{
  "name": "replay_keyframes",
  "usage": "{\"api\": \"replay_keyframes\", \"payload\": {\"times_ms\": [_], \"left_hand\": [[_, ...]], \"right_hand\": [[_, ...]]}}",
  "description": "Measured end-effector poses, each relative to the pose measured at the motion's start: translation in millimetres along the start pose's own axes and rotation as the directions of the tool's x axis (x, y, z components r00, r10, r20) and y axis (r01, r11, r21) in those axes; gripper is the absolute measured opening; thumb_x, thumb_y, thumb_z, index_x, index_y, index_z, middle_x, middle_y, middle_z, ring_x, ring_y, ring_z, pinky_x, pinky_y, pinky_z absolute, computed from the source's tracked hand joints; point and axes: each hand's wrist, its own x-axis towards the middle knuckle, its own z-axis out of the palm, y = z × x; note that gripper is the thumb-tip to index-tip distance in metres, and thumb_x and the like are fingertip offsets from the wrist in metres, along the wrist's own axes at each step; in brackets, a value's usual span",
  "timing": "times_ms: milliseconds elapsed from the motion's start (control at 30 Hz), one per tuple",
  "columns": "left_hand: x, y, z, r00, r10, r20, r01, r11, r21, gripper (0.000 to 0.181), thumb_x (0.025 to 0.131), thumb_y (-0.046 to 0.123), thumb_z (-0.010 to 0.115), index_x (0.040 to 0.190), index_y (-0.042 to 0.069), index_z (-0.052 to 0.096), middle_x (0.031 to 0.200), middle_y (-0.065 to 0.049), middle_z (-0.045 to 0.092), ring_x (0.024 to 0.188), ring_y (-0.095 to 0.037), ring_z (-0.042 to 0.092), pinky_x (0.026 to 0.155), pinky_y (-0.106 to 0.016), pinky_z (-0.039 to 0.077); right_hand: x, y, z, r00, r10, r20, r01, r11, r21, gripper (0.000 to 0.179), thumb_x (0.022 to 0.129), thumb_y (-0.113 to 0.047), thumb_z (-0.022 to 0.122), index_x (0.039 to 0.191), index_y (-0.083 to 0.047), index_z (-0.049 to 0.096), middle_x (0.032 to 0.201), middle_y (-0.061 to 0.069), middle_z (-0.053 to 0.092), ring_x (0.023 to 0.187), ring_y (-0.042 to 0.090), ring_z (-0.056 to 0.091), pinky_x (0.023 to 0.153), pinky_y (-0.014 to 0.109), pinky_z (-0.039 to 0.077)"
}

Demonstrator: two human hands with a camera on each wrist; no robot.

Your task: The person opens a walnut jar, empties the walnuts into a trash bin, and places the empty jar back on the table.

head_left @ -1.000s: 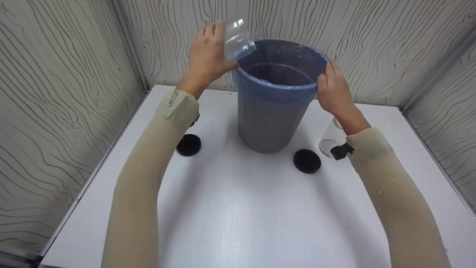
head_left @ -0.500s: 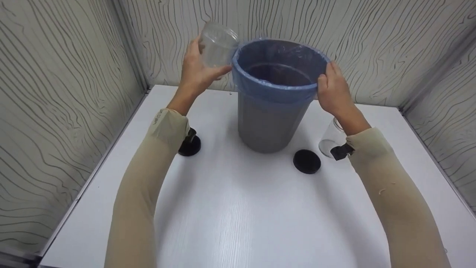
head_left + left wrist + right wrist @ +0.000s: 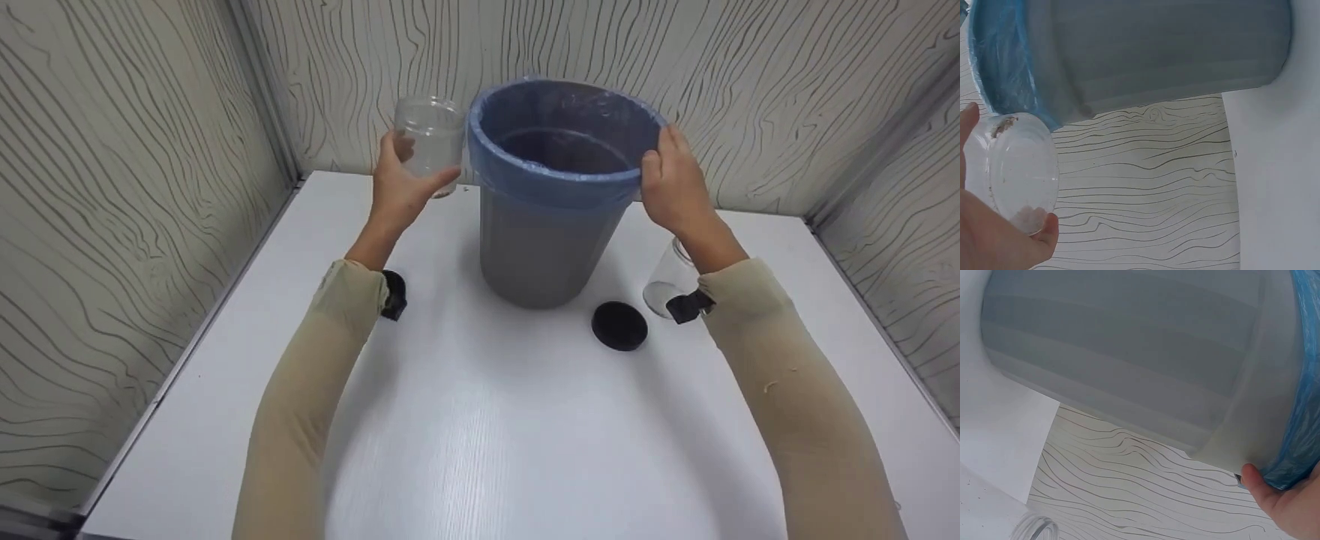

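Observation:
In the head view, my left hand (image 3: 401,187) holds a clear jar (image 3: 431,139) roughly upright, just left of the bin's rim. The left wrist view shows the jar's base (image 3: 1026,169), with brownish residue near its edge and a pale patch low down. My right hand (image 3: 675,180) grips the right rim of a grey trash bin (image 3: 547,247) lined with a blue bag (image 3: 562,187). Its thumb (image 3: 1258,486) presses the outside of the bin. The bin stands upright; its bottom inside is too dark to make out.
A second clear jar (image 3: 664,285) stands on the white table (image 3: 480,420), partly behind my right wrist. One black lid (image 3: 619,325) lies near it. Another black lid (image 3: 397,281) is mostly hidden by my left wrist. Wood-patterned walls (image 3: 337,90) surround the table.
My left hand has moved the jar from tilted over the bin's left rim to upright and lower beside the bin. My right hand has stayed on the rim.

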Motion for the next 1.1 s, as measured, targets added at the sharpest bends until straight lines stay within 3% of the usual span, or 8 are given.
{"api": "replay_keyframes", "payload": {"times_ms": [200, 433, 633, 800, 1100], "left_hand": [[-11.5, -28.6, 6.9, 0.996, -0.091, 0.017, 0.092, 0.994, -0.061, 0.097, 0.072, 0.039, 0.081, 0.145, 0.012, 0.024, 0.142, -0.008, 0.039, 0.128, -0.019, 0.038, 0.098, -0.034, 0.039], [-20.9, -62.7, 15.8, 0.98, -0.2, 0.007, 0.2, 0.979, -0.033, 0.096, 0.074, 0.046, 0.077, 0.144, 0.008, 0.024, 0.143, -0.009, 0.038, 0.132, -0.023, 0.034, 0.103, -0.038, 0.034], [-27.6, -83.2, 28.0, 0.963, -0.268, 0.018, 0.268, 0.963, -0.032, 0.098, 0.073, 0.047, 0.078, 0.144, 0.006, 0.024, 0.142, -0.01, 0.039, 0.13, -0.024, 0.036, 0.103, -0.037, 0.034], [-31.3, -93.5, 36.3, 0.956, -0.29, 0.045, 0.291, 0.956, -0.018, 0.097, 0.073, 0.042, 0.079, 0.143, 0.005, 0.024, 0.143, -0.011, 0.038, 0.131, -0.025, 0.035, 0.104, -0.036, 0.032], [-34.0, -99.3, 47.6, 0.938, -0.338, 0.082, 0.337, 0.941, 0.03, 0.1, 0.07, 0.033, 0.083, 0.145, 0.004, 0.024, 0.144, -0.014, 0.034, 0.132, -0.028, 0.034, 0.104, -0.037, 0.032]], "right_hand": [[0.8, 0, 0, 1.0, -0.014, -0.013, 0.014, 1.0, 0.003, 0.059, 0.097, -0.023, 0.019, 0.146, 0.011, 0.015, 0.151, 0.029, 0.012, 0.14, 0.037, 0.011, 0.112, 0.043, 0.008], [1.8, 0, 1, 1.0, -0.004, -0.01, 0.004, 1.0, -0.006, 0.059, 0.097, -0.023, 0.019, 0.146, 0.01, 0.015, 0.152, 0.028, 0.012, 0.14, 0.037, 0.011, 0.112, 0.043, 0.008], [1.8, 2, 2, 1.0, -0.015, -0.022, 0.015, 1.0, 0.003, 0.059, 0.097, -0.023, 0.02, 0.145, 0.011, 0.017, 0.151, 0.028, 0.013, 0.14, 0.037, 0.012, 0.112, 0.042, 0.009], [1.5, 1, 1, 1.0, 0.013, -0.006, -0.013, 1.0, 0.006, 0.059, 0.098, -0.024, 0.019, 0.145, 0.012, 0.015, 0.152, 0.027, 0.011, 0.141, 0.036, 0.009, 0.112, 0.043, 0.008], [1.8, 1, 1, 1.0, 0.012, -0.003, -0.012, 1.0, 0.004, 0.059, 0.098, -0.025, 0.02, 0.148, 0.007, 0.015, 0.153, 0.024, 0.011, 0.141, 0.035, 0.009, 0.112, 0.044, 0.008]]}}
